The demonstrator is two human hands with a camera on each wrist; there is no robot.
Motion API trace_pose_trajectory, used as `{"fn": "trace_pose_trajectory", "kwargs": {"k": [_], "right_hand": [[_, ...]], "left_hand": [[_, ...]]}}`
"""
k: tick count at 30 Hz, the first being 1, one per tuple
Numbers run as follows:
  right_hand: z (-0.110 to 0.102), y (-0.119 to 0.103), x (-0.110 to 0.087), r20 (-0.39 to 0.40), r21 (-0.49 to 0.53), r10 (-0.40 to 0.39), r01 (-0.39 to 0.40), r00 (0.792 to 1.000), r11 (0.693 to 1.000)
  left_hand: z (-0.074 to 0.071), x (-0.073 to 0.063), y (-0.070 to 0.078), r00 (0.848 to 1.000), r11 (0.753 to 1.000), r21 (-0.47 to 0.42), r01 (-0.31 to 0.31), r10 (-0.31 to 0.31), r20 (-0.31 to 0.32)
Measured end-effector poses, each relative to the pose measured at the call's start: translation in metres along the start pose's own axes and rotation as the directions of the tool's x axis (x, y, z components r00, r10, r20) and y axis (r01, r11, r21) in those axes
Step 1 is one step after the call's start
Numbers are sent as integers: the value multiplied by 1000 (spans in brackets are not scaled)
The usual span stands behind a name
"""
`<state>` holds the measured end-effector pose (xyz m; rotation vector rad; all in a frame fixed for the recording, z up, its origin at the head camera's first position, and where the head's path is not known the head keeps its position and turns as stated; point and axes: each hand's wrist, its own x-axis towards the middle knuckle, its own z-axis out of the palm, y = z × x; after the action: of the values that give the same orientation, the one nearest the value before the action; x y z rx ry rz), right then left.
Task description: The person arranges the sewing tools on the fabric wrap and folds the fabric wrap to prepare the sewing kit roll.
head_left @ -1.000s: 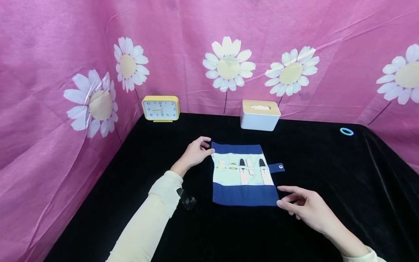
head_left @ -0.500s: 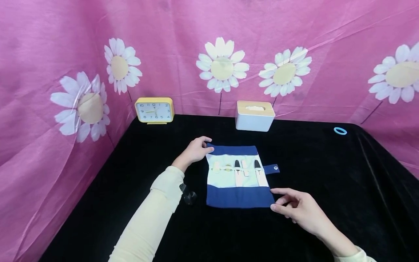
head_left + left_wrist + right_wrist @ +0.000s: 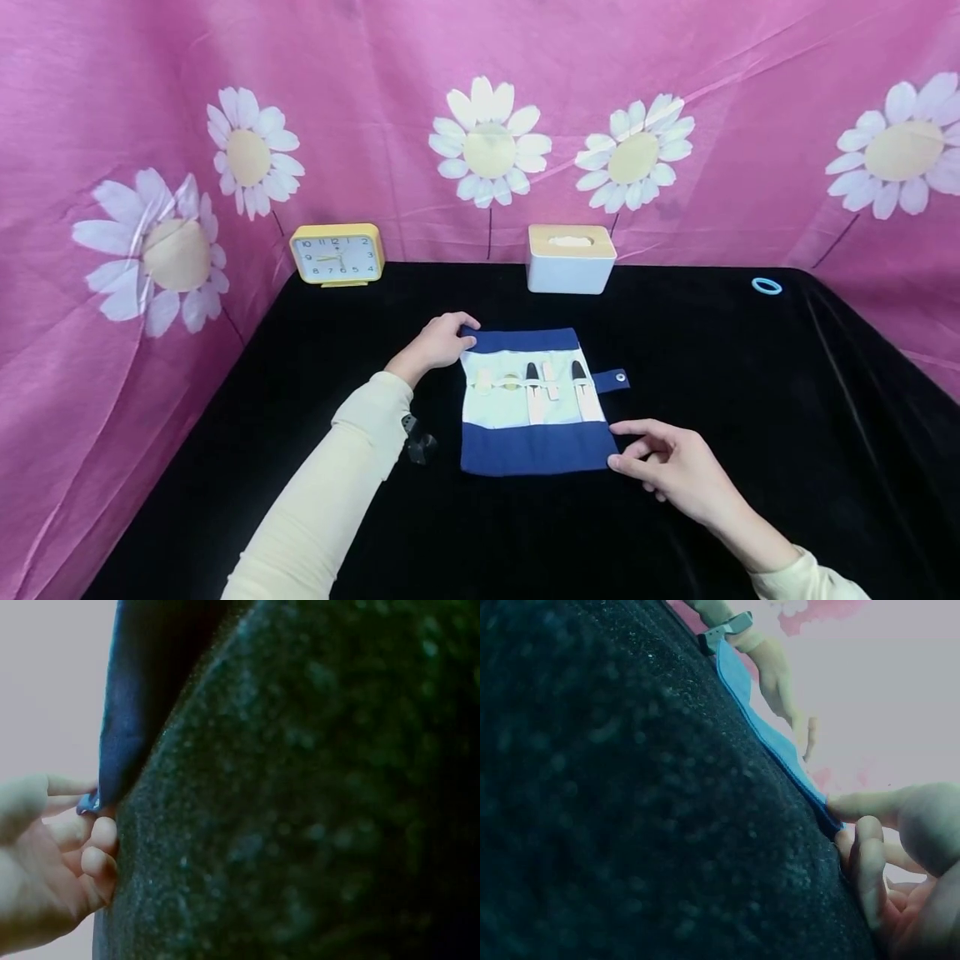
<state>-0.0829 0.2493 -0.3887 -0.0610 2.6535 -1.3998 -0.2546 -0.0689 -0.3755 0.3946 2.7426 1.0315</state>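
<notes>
A navy tool roll (image 3: 536, 450) lies unfolded on the black cloth, its pale lining facing up. An elastic band across the lining holds several slim items, among them two black-and-white tools (image 3: 534, 392). A strap (image 3: 612, 381) with a metal snap sticks out to the right. My left hand (image 3: 438, 340) pinches the far left corner; the left wrist view shows a bit of blue fabric (image 3: 124, 735) between thumb and fingers. At the near right corner, my right hand (image 3: 678, 467) pinches the edge, thumb at the corner and index finger a little farther up.
A yellow clock (image 3: 337, 254) stands at the back left. Behind the roll is a tissue box (image 3: 570, 262) with a wooden lid. A light blue ring (image 3: 767, 286) lies at the far right. A pink flowered curtain (image 3: 390, 108) hangs along the table's back and left sides.
The whole scene has shifted left in the head view. Both hands keep their places at the tool roll's corners, and the roll stays flat.
</notes>
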Motion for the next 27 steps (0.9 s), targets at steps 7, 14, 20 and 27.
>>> {"fn": "trace_pose_trajectory", "kwargs": {"k": [7,14,20,27], "right_hand": [[0,-1,1,0,35,16,-16,1000,999],[1,-4,1,-12,50,9,-8,1000,999],[2,-7,2,-16,53,-19,20,1000,998],[-8,-11,1,-37,-6,-82,82,996,997]], "left_hand": [[-2,1,3,1000,1000,5,13,-13,1],[-3,2,-2,1000,998,-60,4,-6,-26],[-8,-2,-8,999,987,-161,7,-14,-46],[-17,-8,0,999,960,-281,-5,-10,-52]]}}
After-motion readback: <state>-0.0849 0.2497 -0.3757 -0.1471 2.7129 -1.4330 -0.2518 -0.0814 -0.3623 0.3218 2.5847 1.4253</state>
